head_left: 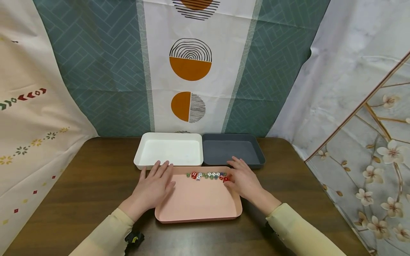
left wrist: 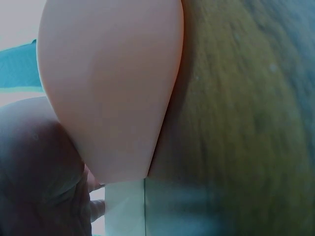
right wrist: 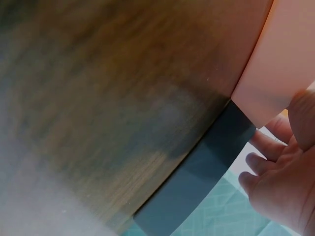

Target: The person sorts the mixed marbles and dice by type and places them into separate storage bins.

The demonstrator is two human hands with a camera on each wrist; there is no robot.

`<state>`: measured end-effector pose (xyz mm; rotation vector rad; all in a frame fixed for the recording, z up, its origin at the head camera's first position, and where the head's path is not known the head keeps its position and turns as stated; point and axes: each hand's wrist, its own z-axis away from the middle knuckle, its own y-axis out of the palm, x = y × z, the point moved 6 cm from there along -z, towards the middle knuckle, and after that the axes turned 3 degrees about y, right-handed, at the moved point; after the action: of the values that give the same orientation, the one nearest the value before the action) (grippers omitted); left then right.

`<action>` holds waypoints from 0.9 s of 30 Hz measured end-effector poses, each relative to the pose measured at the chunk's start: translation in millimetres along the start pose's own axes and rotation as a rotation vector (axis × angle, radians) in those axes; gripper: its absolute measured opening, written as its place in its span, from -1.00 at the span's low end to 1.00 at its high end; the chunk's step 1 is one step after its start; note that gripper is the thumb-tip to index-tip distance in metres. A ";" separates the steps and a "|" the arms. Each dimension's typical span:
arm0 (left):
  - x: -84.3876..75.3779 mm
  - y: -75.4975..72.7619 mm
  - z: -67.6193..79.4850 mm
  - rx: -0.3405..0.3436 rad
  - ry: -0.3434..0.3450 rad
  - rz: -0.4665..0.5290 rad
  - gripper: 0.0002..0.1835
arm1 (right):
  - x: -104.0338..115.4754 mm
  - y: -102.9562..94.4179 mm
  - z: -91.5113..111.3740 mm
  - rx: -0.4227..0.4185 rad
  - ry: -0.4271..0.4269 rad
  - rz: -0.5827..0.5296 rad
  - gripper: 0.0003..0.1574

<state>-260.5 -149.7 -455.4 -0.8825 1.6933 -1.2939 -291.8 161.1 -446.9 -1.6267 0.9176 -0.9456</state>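
Note:
A pink tray (head_left: 198, 202) lies between both hands in the head view. Small dice (head_left: 209, 175) in red, white, green and blue form a loose band along its far side. My left hand (head_left: 153, 186) lies over the tray's left rim, fingers extended toward the white tray and thumb reaching inside. My right hand (head_left: 244, 179) is over the far right corner, its thumb close to a red die (head_left: 225, 179). Its other fingers spread loosely beside the dark tray's edge in the right wrist view. Both wrist views show the pink tray's outer wall, while the dice are hidden there.
Behind the pink tray stand a white tray (head_left: 171, 149) and a dark grey tray (head_left: 232, 149), side by side. All three are on a brown wooden table (head_left: 105, 170). Patterned cloths (head_left: 192, 21) hang behind the table and at both sides.

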 end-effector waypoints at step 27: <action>-0.4 1.0 -1.1 0.010 -0.008 -0.002 -0.28 | 5.3 -16.9 4.4 -0.096 -0.110 -0.034 -0.76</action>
<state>-261.4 -148.6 -456.1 -0.8825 1.6783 -1.2978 -283.6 161.6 -430.5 -1.7629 0.8735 -0.8367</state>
